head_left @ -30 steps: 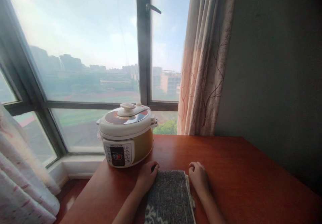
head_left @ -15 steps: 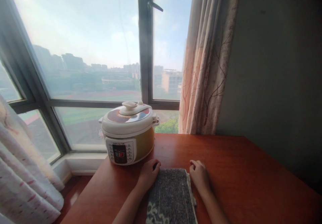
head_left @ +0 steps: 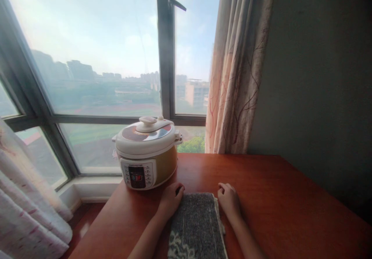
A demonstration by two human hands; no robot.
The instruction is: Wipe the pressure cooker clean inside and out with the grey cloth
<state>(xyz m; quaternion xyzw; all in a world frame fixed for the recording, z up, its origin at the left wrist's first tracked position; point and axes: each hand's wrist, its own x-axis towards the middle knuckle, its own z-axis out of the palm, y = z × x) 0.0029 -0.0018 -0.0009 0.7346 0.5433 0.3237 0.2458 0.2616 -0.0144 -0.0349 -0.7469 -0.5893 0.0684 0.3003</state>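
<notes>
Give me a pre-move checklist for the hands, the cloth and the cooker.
1. Cloth folded and lying on the table: ok.
2. Left hand beside the cloth's left edge: ok; fingers curled, whether they touch it, cannot tell.
3. Right hand beside the cloth's right edge: ok; fingers curled, palm hidden, so whether it is empty, cannot tell.
4. Cooker upright on the table, past the left hand: ok.
5. Lid on the cooker: ok; whether locked, cannot tell.
6. Cooker unplugged: cannot tell; no plug shows.
</notes>
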